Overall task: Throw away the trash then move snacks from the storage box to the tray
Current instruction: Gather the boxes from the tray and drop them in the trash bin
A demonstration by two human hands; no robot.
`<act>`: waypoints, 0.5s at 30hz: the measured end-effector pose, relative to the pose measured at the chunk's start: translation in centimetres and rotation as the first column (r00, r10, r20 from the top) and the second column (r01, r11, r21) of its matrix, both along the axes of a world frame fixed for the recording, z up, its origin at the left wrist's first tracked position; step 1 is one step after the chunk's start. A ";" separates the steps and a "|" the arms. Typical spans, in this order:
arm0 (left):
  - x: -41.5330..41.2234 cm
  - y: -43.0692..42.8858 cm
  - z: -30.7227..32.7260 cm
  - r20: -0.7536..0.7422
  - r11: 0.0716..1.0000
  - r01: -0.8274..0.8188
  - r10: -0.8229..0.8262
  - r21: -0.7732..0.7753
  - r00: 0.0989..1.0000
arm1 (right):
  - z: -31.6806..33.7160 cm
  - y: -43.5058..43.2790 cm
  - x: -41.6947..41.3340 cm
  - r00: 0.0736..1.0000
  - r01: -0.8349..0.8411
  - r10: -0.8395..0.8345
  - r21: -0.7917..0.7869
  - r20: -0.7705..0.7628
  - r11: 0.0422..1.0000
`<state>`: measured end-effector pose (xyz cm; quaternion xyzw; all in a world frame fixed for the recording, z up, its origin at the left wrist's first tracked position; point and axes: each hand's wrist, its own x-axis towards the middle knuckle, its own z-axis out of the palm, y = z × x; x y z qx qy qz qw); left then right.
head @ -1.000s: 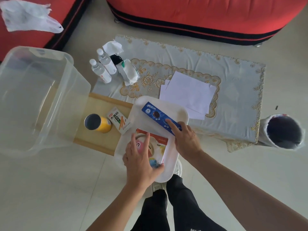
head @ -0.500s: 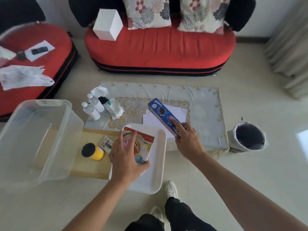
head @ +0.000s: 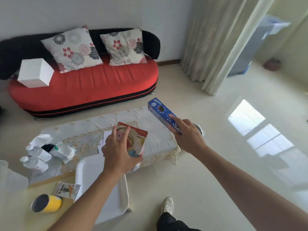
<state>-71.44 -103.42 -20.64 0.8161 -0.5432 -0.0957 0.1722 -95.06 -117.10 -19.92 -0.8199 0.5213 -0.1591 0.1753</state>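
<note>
My left hand (head: 117,153) grips a red-and-white snack box (head: 135,139), held up above the far end of the white tray (head: 113,202). In my right hand (head: 188,136) is a long blue cookie box (head: 162,115), raised over the right end of the low table (head: 155,147). The tray lies bare at the table's near edge. A yellow can (head: 45,203) on its side and a small snack packet (head: 66,190) rest on a wooden board (head: 33,219) to the tray's left. The bin is almost wholly hidden behind my right hand.
Water bottles (head: 35,157), crumpled tissues (head: 62,150) and white paper (head: 105,139) sit on the tablecloth. A corner of the clear storage box (head: 10,179) shows at the left edge. A red sofa (head: 83,87) stands behind, with a white box (head: 34,75) on it. My shoe (head: 167,205) is on the floor.
Both hands have lifted their boxes off the tray and up over the table. The head has tilted up, so the room beyond the sofa is now in sight.
</note>
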 end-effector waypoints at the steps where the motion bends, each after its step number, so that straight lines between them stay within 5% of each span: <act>1: -0.9 -0.9 0.4 0.001 1.000 0.028 -0.028 0.000 1.000 | 0.4 -0.3 -1.4 0.999 0.037 -0.037 -0.005 0.008 0.999; 15: -17.2 -14.6 2.8 0.042 0.978 0.199 -0.202 0.065 0.978 | -0.5 -6.6 -22.3 0.956 0.293 -0.293 0.034 0.006 0.956</act>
